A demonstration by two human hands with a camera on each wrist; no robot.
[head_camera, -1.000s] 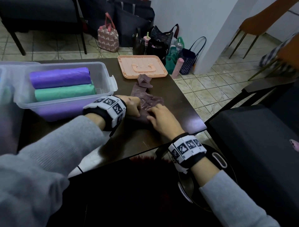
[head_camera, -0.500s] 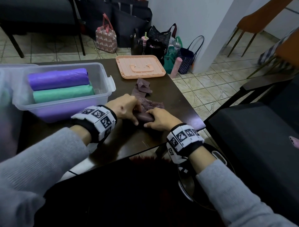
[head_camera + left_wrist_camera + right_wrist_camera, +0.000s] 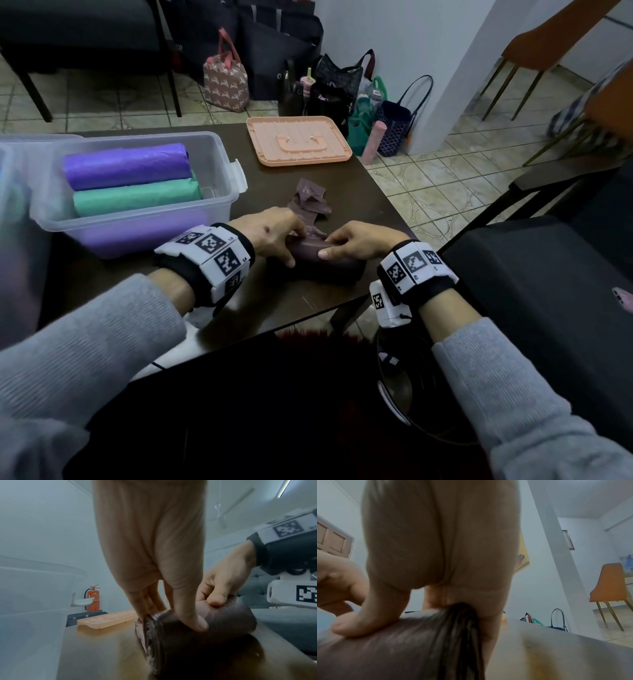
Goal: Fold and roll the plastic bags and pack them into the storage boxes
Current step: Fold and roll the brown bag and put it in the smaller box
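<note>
A dark maroon plastic bag lies on the brown table (image 3: 370, 192), partly wound into a thick roll (image 3: 329, 269). Its loose, crumpled tail (image 3: 310, 198) stretches away from me. My left hand (image 3: 294, 248) grips the roll's left end, thumb on the near side and fingers curled over the top. My right hand (image 3: 334, 245) grips the right part the same way. The left wrist view shows the roll's spiral end (image 3: 150, 642) under my left hand (image 3: 171, 618). In the right wrist view my right hand (image 3: 419, 622) presses its thumb on the roll (image 3: 393, 653).
A clear storage box (image 3: 227, 171) at the left of the table holds a purple roll (image 3: 126, 166) and a green roll (image 3: 137, 197). A peach lid (image 3: 298, 144) lies at the table's far edge. Bags (image 3: 226, 85) stand on the floor beyond; a dark chair (image 3: 531, 274) is at the right.
Both hands shifted their hold and wound the bag further. The roll is thicker and the loose tail beyond it is shorter.
</note>
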